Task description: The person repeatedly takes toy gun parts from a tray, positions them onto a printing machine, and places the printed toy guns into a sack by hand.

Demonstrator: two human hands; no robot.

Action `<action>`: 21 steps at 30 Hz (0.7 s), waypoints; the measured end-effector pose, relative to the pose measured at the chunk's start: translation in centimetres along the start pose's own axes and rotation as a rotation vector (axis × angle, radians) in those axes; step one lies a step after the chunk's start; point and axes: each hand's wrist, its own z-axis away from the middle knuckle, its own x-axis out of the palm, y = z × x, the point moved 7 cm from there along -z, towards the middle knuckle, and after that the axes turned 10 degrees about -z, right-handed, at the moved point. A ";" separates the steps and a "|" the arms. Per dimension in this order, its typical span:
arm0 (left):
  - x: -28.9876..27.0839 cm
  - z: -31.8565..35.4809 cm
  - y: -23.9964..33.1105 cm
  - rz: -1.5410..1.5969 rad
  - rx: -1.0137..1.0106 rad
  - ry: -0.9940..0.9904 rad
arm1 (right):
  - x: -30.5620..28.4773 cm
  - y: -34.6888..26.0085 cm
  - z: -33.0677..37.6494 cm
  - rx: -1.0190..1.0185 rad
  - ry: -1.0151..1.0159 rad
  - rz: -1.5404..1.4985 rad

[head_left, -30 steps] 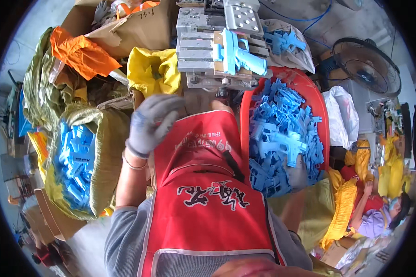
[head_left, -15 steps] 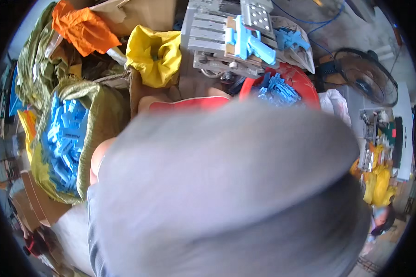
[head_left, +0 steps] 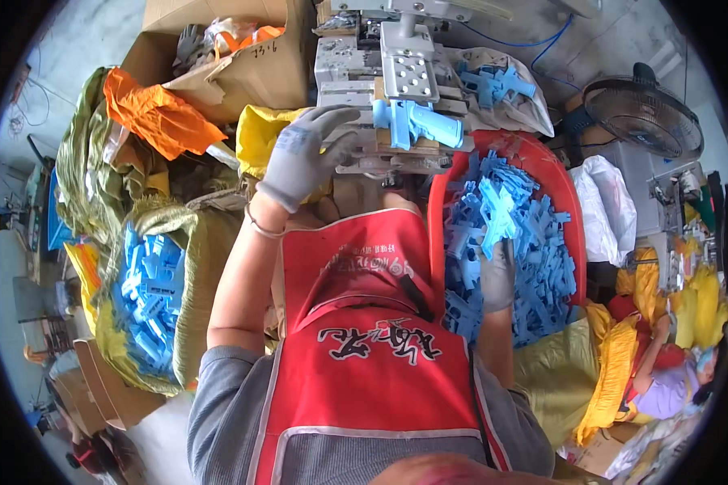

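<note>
My left hand point(head_left: 303, 153), in a grey glove, is raised at the left of a metal machine point(head_left: 352, 81); its fingers are apart, with nothing in them. A light blue plastic toy pistol point(head_left: 422, 125) lies on the machine's bed, beneath a plate with round holes point(head_left: 408, 74). Over a red tub point(head_left: 573, 218) of blue toy pistol pieces point(head_left: 538, 259), my gloved right hand point(head_left: 497, 279) grips a light blue toy pistol point(head_left: 499, 212) by its lower end. Some of the right fingers are hidden by the pieces.
On the left stands a woven sack point(head_left: 194, 283) holding blue pieces point(head_left: 150, 283). Behind are a yellow bag point(head_left: 259, 137), an orange bag point(head_left: 154, 113) and a cardboard box point(head_left: 251, 77). A fan point(head_left: 643, 113) stands far right; another person point(head_left: 667, 380) sits lower right.
Blurred grey cloth that covered the middle of the view has gone, uncovering both my hands, the red apron and the tub. The pistol on the machine appears turned more sideways.
</note>
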 end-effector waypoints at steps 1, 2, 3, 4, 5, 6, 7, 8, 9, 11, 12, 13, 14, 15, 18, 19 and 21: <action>0.6 -0.9 0.2 -0.040 0.065 0.008 | 0.1 -0.7 -0.3 -0.005 0.008 -0.010; 1.2 -1.8 0.5 -0.061 0.129 0.004 | 0.4 -1.5 -0.6 -0.019 -0.003 -0.079; 1.6 -2.5 0.5 -0.062 0.140 0.001 | 0.7 -2.4 -0.9 -0.032 -0.016 -0.147; 2.8 -3.4 0.3 -0.022 0.102 -0.084 | 1.0 -3.6 -1.4 -0.083 -0.032 -0.116; 3.7 -3.8 -0.2 0.014 0.052 -0.163 | 1.0 -4.1 -2.0 -0.086 -0.029 -0.118; 4.4 -4.2 -1.0 -0.008 0.108 -0.133 | 1.1 -4.9 -2.5 -0.141 -0.082 -0.062; 4.5 -4.5 -0.9 -0.002 0.118 -0.140 | 1.2 -5.7 -3.0 -0.193 -0.123 -0.006; 4.5 -4.7 -1.1 0.022 0.091 -0.158 | 1.7 -6.9 -3.5 -0.194 -0.112 0.021; 4.4 -4.8 -1.3 0.045 0.061 -0.175 | 2.3 -7.9 -4.2 -0.193 -0.106 0.048; 4.0 -4.4 -0.9 0.057 0.065 -0.127 | 3.7 -9.6 -5.3 -0.240 -0.086 -0.097; 3.0 -4.0 -1.3 0.057 0.039 -0.009 | 4.7 -10.0 -5.9 -0.232 -0.123 -0.132; 2.0 -3.5 -1.6 0.060 0.016 0.108 | 5.5 -10.5 -6.6 -0.225 -0.155 -0.165; 1.4 -2.4 -2.6 0.082 -0.080 0.140 | 6.9 -11.6 -7.2 -0.300 -0.218 -0.026; 1.3 -1.2 -4.5 0.113 -0.123 0.193 | 8.6 -12.3 -7.9 -0.375 -0.281 0.114; -0.2 3.0 -6.3 0.127 -0.299 0.232 | 13.2 -14.1 -8.8 -0.746 -0.344 0.395; -0.2 4.7 -7.3 0.163 -0.338 0.237 | 14.9 -15.0 -8.5 -0.901 -0.374 0.545; -1.1 7.0 -7.1 0.201 -0.391 0.242 | 17.1 -16.0 -8.9 -0.916 -0.431 0.716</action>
